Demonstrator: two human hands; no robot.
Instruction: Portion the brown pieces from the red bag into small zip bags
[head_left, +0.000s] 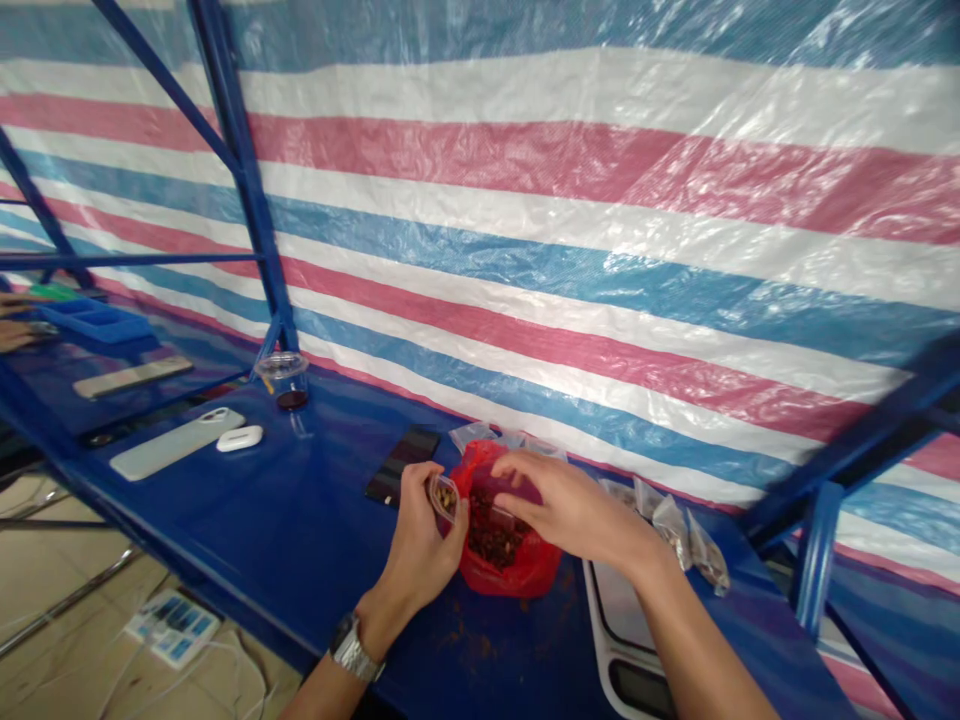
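My left hand (427, 545), with a metal watch on its wrist, holds a small clear plastic bag (445, 497), its mouth held open. Some brown bits show inside it. Beside it on the blue table stands an open red plastic bag (517, 580) with dark brown dried pieces (491, 540) in it. Over the red bag's mouth is my right hand (559, 500), fingers curled and pointing down into it. A small see-through piece shows under these fingers; what it is I cannot make out. A white digital scale (619, 610) lies partly under my right forearm.
Several small filled clear bags (705, 550) lie at the right back. A black phone (405, 465) is behind my left hand. Farther left are a pale phone (176, 443), a white earbud case (240, 438) and a clear cup (285, 380). Another person's hands (19, 325) show at the far left.
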